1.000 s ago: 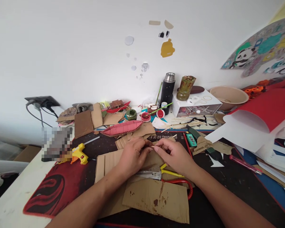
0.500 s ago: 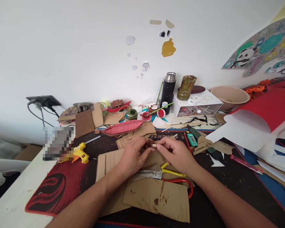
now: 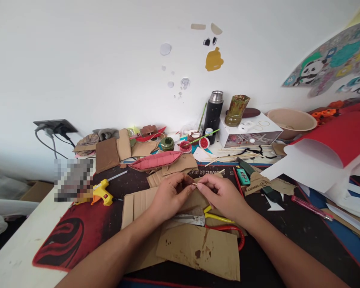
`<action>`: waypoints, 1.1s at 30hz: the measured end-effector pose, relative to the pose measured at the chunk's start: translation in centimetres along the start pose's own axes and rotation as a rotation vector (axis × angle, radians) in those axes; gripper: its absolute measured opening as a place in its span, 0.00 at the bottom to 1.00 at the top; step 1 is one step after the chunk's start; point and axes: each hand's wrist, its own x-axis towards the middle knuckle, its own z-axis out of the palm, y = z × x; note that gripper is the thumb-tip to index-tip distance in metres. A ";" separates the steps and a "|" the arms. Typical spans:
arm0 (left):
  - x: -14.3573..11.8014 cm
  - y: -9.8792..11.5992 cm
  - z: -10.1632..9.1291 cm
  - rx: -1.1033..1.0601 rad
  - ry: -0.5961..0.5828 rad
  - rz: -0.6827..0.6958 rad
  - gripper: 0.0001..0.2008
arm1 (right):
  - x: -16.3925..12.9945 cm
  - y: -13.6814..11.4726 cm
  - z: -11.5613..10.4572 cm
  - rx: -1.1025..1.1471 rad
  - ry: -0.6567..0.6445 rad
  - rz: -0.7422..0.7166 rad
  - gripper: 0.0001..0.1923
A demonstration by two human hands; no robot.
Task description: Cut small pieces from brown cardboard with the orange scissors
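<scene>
My left hand (image 3: 173,193) and my right hand (image 3: 220,196) meet over the cardboard, fingertips almost touching. Between their pinched fingers shows the pale end of a thin wooden stick (image 3: 195,184). Another pale stick end (image 3: 222,171) pokes out beyond my right fingers; whether it belongs to the same stick I cannot tell. Under the hands lie scissors (image 3: 225,220) with yellow and red handles, their blades partly covered. A stained cardboard piece (image 3: 198,252) lies nearest to me.
A yellow glue gun (image 3: 102,193) lies at left. Behind the hands are a pink padded boat shape (image 3: 156,161), open paint jars (image 3: 167,143) and a black flask (image 3: 213,114). White and red paper (image 3: 327,148) is heaped at right, near a pink pen (image 3: 312,208).
The fingertips have shifted slightly around the stick, and less of its pale end shows between them. The view has moved a little; the surrounding things stay where they were.
</scene>
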 end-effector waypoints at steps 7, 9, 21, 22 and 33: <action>0.1 0.3 -0.3 -0.026 -0.047 -0.027 0.08 | 0.0 0.0 0.0 0.053 -0.032 0.021 0.13; 0.1 0.3 -0.3 -0.022 -0.051 -0.024 0.09 | 0.0 -0.1 -0.1 0.049 -0.032 0.020 0.13; 0.2 0.6 -0.8 0.044 -0.043 0.007 0.09 | 0.0 0.1 0.2 0.050 -0.032 0.058 0.12; 0.2 0.7 -0.9 0.058 -0.039 0.003 0.09 | 0.0 0.1 0.2 0.057 -0.034 0.067 0.11; 0.3 -0.2 -0.9 0.074 -0.014 -0.026 0.12 | 0.1 0.0 0.2 0.096 -0.029 0.091 0.10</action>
